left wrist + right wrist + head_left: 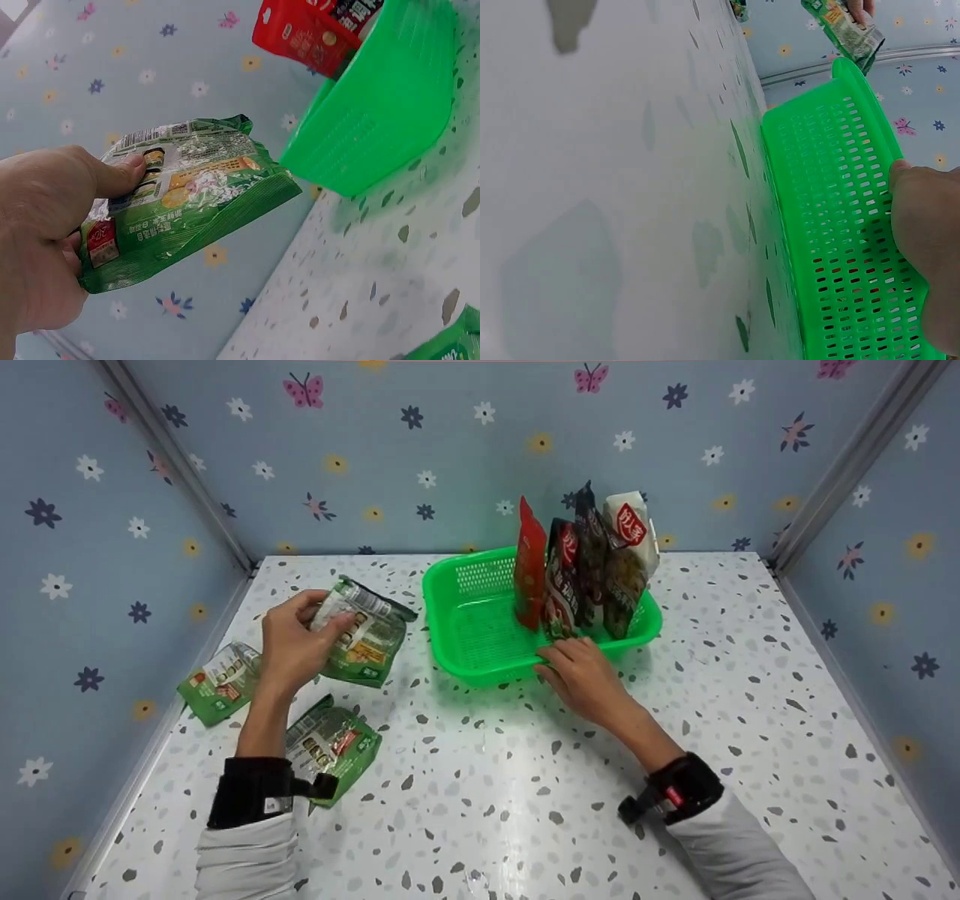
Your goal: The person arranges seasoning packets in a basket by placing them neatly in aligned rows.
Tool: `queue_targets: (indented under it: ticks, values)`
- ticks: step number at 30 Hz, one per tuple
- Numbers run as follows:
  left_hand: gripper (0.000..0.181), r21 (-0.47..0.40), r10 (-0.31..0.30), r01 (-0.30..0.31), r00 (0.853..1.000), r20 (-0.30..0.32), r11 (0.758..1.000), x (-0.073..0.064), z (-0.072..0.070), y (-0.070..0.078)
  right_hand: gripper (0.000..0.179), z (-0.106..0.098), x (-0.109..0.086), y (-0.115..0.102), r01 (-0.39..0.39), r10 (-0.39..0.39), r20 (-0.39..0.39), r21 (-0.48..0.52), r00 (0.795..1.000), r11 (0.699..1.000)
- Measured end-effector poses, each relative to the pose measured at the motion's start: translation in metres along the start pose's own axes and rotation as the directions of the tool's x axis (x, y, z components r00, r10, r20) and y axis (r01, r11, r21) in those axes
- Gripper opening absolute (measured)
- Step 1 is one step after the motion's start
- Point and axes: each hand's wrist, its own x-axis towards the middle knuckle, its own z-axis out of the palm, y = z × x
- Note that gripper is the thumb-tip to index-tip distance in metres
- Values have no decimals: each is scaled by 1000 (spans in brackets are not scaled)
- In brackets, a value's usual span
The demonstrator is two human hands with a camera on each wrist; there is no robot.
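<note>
My left hand (296,641) pinches a green snack packet (367,636) by its edge, thumb across the printed face, above the table and left of the basket. In the left wrist view the same packet (187,199) tilts beside the basket wall. My right hand (581,679) grips the near rim of the green plastic basket (480,671), its fingers hooked over the edge. Upright in the basket's right half stand a red packet (529,566), two dark packets, one of them (562,577) in front, and a white-topped packet (630,562).
Two more green packets lie on the speckled table: one (221,682) near the left wall, another (341,750) beside my left wrist. Flower-patterned panels (420,450) enclose the back and both sides. The basket's left half shows its bare floor.
</note>
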Motion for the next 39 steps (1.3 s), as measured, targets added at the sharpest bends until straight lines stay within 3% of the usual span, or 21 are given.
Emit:
queue_targets:
  ticks: [3,7,10,13,17,22,27,32,39]
  values:
    - [46,-15,99,-99,995,27,995,-2,9,20,27,-5,1,-1,-34,33,44,22,998,999]
    - [41,-57,219,-215,973,70,975,-8,22,42,40,-17,3,-4,-144,126,144,127,982,981]
    - [39,-76,283,-276,953,112,958,-13,31,59,50,-30,9,-9,-233,185,197,255,963,939]
    - [36,-88,332,-322,930,155,943,-17,43,74,61,-46,18,-15,-264,198,207,369,958,891]
    - [32,-98,401,-389,893,204,916,-22,60,91,80,-66,32,-25,-257,182,201,460,963,850]
    - [28,-125,494,-479,829,262,869,-27,78,108,100,-84,48,-39,-268,168,227,542,959,797]
    - [26,-130,566,-553,778,272,823,-32,92,121,105,-89,60,-48,-268,135,261,587,956,764]
    - [26,-122,602,-593,753,265,796,-40,100,127,97,-89,62,-50,-280,126,294,569,947,773]
    - [24,-123,620,-611,742,255,782,-49,107,123,73,-89,57,-50,-264,94,307,582,947,769]
